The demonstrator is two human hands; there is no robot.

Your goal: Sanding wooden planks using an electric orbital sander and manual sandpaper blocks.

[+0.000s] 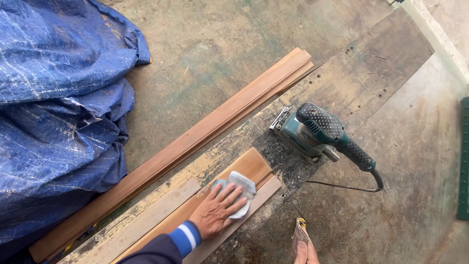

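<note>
A dusty concrete floor [205,44] lies under a worn workbench plank [371,63]; on its near end my left hand [215,210] presses a sanding pad [240,188] flat, fingers spread, onto a reddish board [246,166] near its cut end; an electric sander [312,132] rests just beyond; my right hand [305,252] pinches a sandpaper scrap [299,237] at the frame's bottom edge; a blue tarp [58,107] is bunched far left.

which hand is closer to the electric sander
Right. The right hand, at the bottom edge holding sandpaper, lies below the sander; the left hand presses a cloth farther left.
</note>
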